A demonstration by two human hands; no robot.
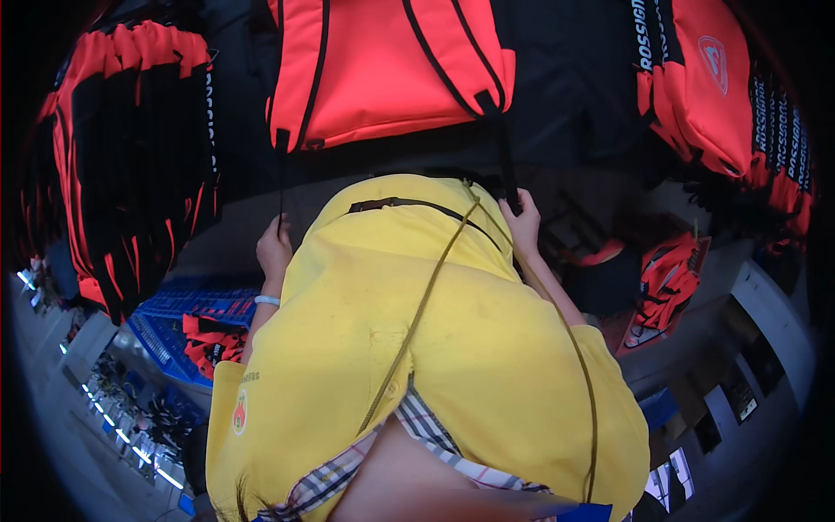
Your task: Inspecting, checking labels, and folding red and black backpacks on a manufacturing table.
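Observation:
A bright red backpack (374,87) with black-edged shoulder straps lies on a dark table (574,96) in front of me. From its near left corner a thin black strap (281,178) runs down to my left hand (275,250), whose fingers are closed on it beside the table edge. A wider black strap (505,161) comes off the near right corner, and my right hand (523,224) grips its end. Both straps look stretched toward me.
A stack of red and black bags (130,157) stands at the left, and more red bags (713,78) are piled at the right. Below left is a blue plastic crate (165,326) with red pieces; at lower right, a container holds red pieces (668,278).

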